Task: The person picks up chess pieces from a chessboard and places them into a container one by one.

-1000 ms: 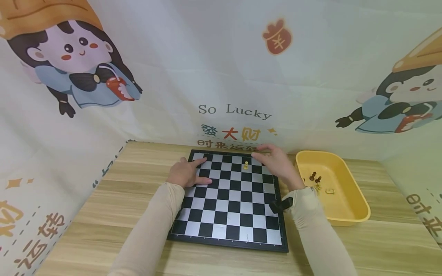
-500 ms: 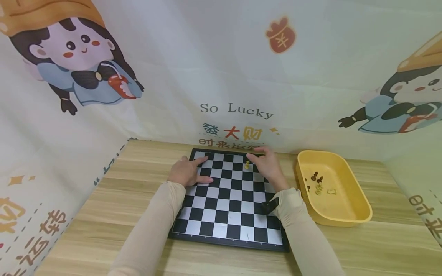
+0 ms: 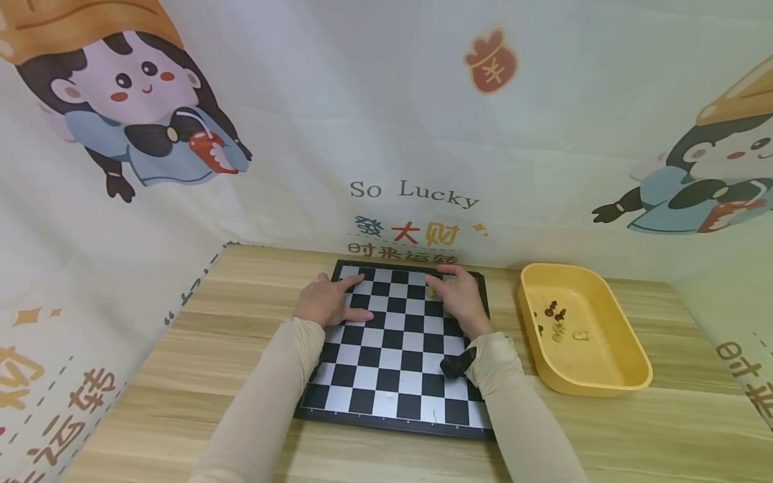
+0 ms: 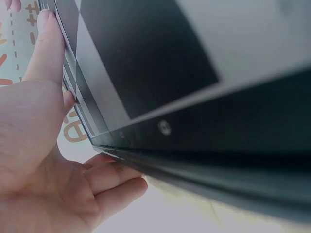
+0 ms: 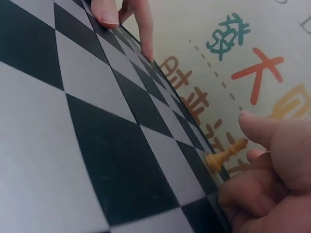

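Observation:
A dark-framed chessboard (image 3: 395, 342) lies on the table. One yellow chess piece (image 5: 223, 156) stands upright near its far edge. My right hand (image 3: 464, 298) is right at this piece, partly covering it in the head view. In the right wrist view the thumb (image 5: 257, 128) stands apart from the piece's narrow tip, the other fingers bent lower down. My left hand (image 3: 326, 300) rests on the board's left side, thumb and forefinger spread straight over the squares. Its other fingers (image 4: 116, 182) touch the board's edge from outside and below.
A yellow plastic tub (image 3: 604, 376) stands right of the board. Dark chess pieces (image 3: 551, 308) and pale pieces (image 3: 580, 335) lie in it. A printed cloth (image 3: 290, 134) hangs behind the table (image 3: 199, 322). A black strap (image 3: 459, 363) is on the right wrist.
My right hand has moved left and slightly down to the yellow chess piece, now covering much of it. My left hand keeps its place on the board.

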A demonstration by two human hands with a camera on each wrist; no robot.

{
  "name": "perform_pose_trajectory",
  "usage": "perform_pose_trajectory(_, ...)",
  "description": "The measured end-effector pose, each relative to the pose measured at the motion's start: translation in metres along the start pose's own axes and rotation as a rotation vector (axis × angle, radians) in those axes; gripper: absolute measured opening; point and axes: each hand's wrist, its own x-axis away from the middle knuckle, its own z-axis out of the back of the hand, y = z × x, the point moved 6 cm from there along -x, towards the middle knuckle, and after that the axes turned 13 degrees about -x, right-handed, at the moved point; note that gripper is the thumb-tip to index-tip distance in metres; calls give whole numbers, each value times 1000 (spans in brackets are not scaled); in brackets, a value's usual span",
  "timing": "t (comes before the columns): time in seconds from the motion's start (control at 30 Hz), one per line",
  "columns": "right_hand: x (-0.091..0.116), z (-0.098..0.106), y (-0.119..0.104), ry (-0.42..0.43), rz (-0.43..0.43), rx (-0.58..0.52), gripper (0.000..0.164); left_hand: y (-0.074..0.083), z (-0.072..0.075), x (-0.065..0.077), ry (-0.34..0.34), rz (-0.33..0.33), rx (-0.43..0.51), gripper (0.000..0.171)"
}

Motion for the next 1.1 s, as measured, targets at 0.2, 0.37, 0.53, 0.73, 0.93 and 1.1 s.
perform_pose_trajectory(0.2,1,2,2,-25,12,86,52,0,0,0,5,0,-3,97)
perform_pose_trajectory(0.37,0,3,4,-51,16,187,53,-1,-1,-2,-11,2,-2,98)
perform_pose_trajectory(0.53,0,3,4,-53,7,234,48,0,-2,-2,-23,4,4,98)
perform_pose_trajectory(0.73,0,3,4,-43,-18,284,37,0,-1,0,-21,7,9,98)
perform_pose_trajectory(0.93,2,3,2,-47,-18,339,29,1,0,2,-13,0,23,98)
perform_pose_trajectory(1.1,2,2,0,-53,15,348,23,1,1,2,-16,0,18,97)
